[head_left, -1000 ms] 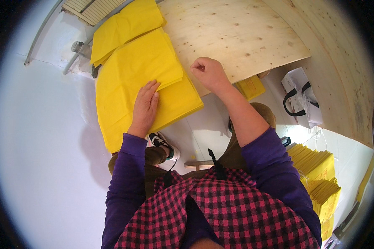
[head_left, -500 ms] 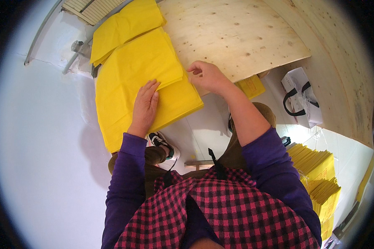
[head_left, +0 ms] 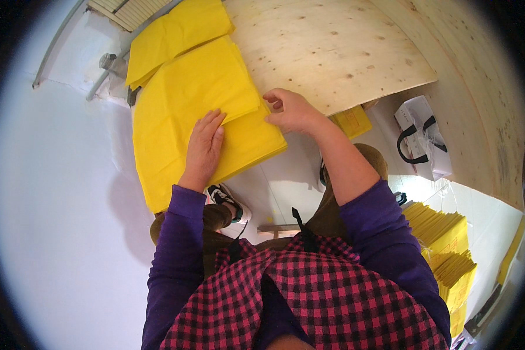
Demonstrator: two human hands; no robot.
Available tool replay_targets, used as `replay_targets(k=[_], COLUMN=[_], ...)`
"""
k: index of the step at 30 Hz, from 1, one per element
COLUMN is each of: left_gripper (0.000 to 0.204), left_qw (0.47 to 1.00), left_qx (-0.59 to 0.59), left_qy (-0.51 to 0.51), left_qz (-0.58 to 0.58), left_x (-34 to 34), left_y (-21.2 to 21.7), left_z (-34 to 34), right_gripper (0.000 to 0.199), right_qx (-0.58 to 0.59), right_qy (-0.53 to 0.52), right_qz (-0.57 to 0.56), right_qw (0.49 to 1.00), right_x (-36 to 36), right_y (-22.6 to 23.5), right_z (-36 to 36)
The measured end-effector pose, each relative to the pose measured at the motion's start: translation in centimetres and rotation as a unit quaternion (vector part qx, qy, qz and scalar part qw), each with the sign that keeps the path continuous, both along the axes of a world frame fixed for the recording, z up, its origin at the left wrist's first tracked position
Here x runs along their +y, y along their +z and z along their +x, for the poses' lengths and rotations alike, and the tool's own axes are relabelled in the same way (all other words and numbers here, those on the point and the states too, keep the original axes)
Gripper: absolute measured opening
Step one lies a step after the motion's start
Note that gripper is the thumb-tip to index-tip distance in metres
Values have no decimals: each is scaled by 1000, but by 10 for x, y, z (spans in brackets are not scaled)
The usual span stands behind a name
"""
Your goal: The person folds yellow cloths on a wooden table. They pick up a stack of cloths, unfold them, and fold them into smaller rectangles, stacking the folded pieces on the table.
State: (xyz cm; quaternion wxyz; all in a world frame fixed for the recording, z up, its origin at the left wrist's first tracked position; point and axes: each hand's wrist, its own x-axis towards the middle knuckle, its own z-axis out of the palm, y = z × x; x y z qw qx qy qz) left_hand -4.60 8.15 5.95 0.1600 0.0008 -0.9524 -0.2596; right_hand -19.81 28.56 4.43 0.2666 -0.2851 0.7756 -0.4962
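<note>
Resting on the near yellow stack (head_left: pixel 172 140), the left hand (head_left: pixel 204 150) lies flat, fingers extended, its grip released. The right hand (head_left: pixel 296 112) stands at that stack's right edge, fingers loosely curled; whether its grip has caught a sheet edge cannot be told. The material in work is therefore located under the left palm and just beside the right fingertips. The upper sheets (head_left: pixel 210 76) end short of the stack's near corner, leaving the lower layers (head_left: pixel 249 140) exposed; on this evidence, handling of the stack is judged under way and incomplete. Directly beyond the near stack lies a second yellow stack (head_left: pixel 181 32), untouched; whether finished or waiting is undetermined. To the near stack's right extends the knotted plywood bench (head_left: pixel 332 49). Farther right of it, at a lower level, are a yellow bundle (head_left: pixel 352 121) and a white bag (head_left: pixel 415 112) with black handles. Well to its lower right, printed yellow bundles (head_left: pixel 450 238) appear completed. The quantity remaining cannot be established.
</note>
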Motion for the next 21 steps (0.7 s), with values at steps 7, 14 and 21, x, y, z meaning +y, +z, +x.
replay_targets(k=[7, 14, 21], left_gripper=[32, 32, 32], left_qw=[1000, 1000, 1000], left_qx=[10, 7, 7], left_qy=[-4, -2, -5], left_qz=[-3, -5, 2], left_x=[0, -1, -2], left_y=[0, 0, -1], left_z=[0, 1, 0], right_gripper=[61, 62, 64], right_qx=[-25, -54, -29], right_qy=[8, -29, -44], right_qz=[-2, -24, -31], right_qw=[1000, 998, 998], right_x=[3, -2, -5], right_y=[3, -2, -6], right_z=[0, -1, -2])
